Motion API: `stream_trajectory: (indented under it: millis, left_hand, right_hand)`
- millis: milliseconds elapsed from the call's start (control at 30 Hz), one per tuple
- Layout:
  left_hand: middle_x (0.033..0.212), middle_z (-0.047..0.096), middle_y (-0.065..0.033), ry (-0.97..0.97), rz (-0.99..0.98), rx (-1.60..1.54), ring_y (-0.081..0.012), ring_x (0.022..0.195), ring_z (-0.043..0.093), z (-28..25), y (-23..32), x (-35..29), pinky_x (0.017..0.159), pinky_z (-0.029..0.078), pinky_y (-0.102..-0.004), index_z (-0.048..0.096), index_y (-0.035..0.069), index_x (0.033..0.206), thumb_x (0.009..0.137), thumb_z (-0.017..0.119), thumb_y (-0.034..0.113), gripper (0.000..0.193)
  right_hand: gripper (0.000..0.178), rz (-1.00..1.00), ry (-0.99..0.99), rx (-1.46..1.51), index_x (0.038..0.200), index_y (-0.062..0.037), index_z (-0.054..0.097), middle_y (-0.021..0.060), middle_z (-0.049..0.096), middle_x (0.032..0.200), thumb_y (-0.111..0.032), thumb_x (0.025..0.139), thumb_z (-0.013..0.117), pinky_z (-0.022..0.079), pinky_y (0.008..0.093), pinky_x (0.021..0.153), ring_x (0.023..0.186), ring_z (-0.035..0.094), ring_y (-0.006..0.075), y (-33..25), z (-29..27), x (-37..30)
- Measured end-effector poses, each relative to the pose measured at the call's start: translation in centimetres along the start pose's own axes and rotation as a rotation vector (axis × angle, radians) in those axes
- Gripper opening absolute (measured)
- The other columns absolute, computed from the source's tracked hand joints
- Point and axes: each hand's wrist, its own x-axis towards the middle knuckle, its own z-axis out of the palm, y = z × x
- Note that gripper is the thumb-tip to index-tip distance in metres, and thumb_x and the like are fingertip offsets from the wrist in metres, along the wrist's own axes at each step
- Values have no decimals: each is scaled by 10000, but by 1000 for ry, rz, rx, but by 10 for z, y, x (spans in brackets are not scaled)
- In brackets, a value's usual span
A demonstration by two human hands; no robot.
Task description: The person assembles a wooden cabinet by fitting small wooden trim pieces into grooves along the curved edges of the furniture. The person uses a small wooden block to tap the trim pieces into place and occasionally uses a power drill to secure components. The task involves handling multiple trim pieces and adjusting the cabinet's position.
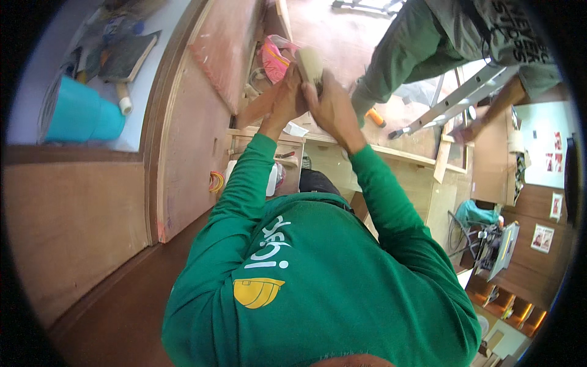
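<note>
Out in front of me, both arms reach up to a pale beige, rounded object [310, 63], perhaps a roll of tape; blur hides its exact kind. My left hand [288, 98] closes on its left side. My right hand [333, 110] grips its lower right, with the thumb toward the left hand. Just beyond the left hand lies a pink and white bag [274, 59] on the wooden work surface [327, 30]. A small white piece [296, 129] is below the hands, near the front edge of that surface.
At right, another person's leg [397, 52] in green trousers is close to an aluminium ladder [458, 101] and an orange tool [375, 117]. Wooden panels [189, 134] rise on the left, with a teal bucket [82, 113] beyond. A bench machine [498, 248] stands far right.
</note>
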Motion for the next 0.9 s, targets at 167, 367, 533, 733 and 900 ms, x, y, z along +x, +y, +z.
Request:
stream_trajectory:
  millis: [167, 367, 533, 733, 900]
  left_hand:
    - [1480, 478, -283, -33, 166, 179, -505, 1330, 493, 14, 6, 5, 1140, 431, -559, 401, -16, 1558, 815, 820, 150, 869]
    - [1370, 492, -312, -123, -89, 66, -542, 1293, 495, 10, -5, 5, 1106, 465, -560, 397, -49, 1503, 815, 801, 137, 819]
    - [1385, 530, -300, -167, -47, 150, -523, 1294, 520, 44, 11, -9, 1119, 468, -555, 478, -74, 1465, 860, 748, 117, 690]
    - [1445, 563, -253, -126, 68, 209, -468, 1343, 538, 17, -18, -43, 1158, 452, -528, 497, -21, 1527, 840, 794, 79, 755]
    - [1396, 595, -258, 15, 334, 365, -488, 1219, 588, 12, -45, -9, 1084, 486, -538, 530, -3, 1487, 920, 734, 127, 616]
  right_hand:
    - [447, 131, -9, 85, 1207, 75, 519, 396, 667, 1027, -312, 1038, 666, 514, 614, 858, 1001, 662, 566, 14, -6, -47]
    - [437, 95, 56, 86, 1231, 73, 588, 385, 700, 1069, -314, 1037, 646, 553, 571, 893, 1038, 700, 547, 31, 5, -6]
    - [583, 273, 154, -39, 1095, 146, 630, 407, 702, 981, -431, 1016, 637, 569, 594, 913, 1010, 702, 573, 81, 12, 55]
    - [721, 448, 96, 160, 1173, 147, 669, 407, 729, 1051, -545, 976, 629, 578, 540, 958, 1064, 738, 536, 102, -36, -5]
    - [522, 789, 58, 400, 1197, 51, 677, 175, 718, 880, -443, 1030, 649, 552, 430, 716, 797, 698, 253, 126, -53, -157]
